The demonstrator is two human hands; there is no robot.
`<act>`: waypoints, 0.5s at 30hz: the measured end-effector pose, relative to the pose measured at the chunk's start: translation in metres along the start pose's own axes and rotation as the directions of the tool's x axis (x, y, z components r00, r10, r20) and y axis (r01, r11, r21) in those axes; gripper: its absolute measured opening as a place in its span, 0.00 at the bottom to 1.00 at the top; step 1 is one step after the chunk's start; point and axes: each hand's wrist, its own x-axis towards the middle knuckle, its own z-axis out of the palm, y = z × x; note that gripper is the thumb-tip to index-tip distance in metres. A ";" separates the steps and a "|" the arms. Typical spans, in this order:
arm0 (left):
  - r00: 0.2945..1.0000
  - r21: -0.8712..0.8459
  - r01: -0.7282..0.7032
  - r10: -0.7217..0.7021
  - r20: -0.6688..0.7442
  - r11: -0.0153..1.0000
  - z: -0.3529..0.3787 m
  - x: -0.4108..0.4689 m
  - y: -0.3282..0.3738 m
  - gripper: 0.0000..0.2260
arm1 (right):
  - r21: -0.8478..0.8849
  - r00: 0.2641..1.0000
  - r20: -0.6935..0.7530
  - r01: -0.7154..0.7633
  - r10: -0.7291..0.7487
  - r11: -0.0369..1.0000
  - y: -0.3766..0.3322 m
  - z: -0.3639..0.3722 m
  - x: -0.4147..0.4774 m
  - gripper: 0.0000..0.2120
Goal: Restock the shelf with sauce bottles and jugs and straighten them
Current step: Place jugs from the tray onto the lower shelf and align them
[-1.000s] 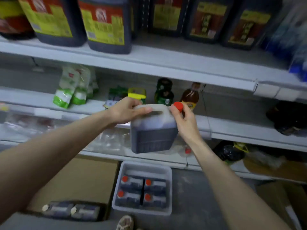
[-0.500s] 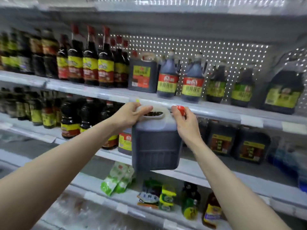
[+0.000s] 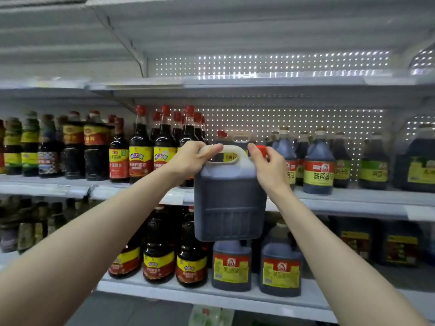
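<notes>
Jug of dark sauce hangs upright in the air before the middle shelf, its base below the shelf's front edge. The left hand curls round its top handle; the right hand pinches its red cap. Red-capped bottles stand on that shelf, just left.

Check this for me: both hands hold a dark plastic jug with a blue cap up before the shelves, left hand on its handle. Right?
Not quite: the cap is red, not blue. The head view shows the dark plastic jug held up before the shelves, left hand on its handle, right hand gripping that cap.
</notes>
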 end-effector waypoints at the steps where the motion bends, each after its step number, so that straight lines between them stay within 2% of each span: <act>1: 1.000 0.001 -0.017 0.017 0.001 1.000 -0.008 0.009 -0.005 0.17 | -0.009 1.000 -0.017 -0.001 0.001 1.000 -0.004 0.009 0.006 0.15; 5: 0.997 -0.059 -0.072 0.074 0.024 0.996 -0.030 0.045 -0.021 0.18 | -0.065 0.997 -0.074 0.012 -0.017 0.998 -0.015 0.035 0.032 0.16; 8: 0.993 -0.117 -0.103 0.109 0.049 0.988 -0.039 0.072 -0.029 0.18 | -0.105 0.991 -0.125 0.036 -0.049 0.994 -0.021 0.049 0.055 0.14; 15: 0.991 -0.173 -0.131 0.136 0.017 0.976 -0.034 0.130 -0.044 0.17 | -0.175 0.982 -0.177 0.039 -0.071 0.984 -0.016 0.064 0.103 0.16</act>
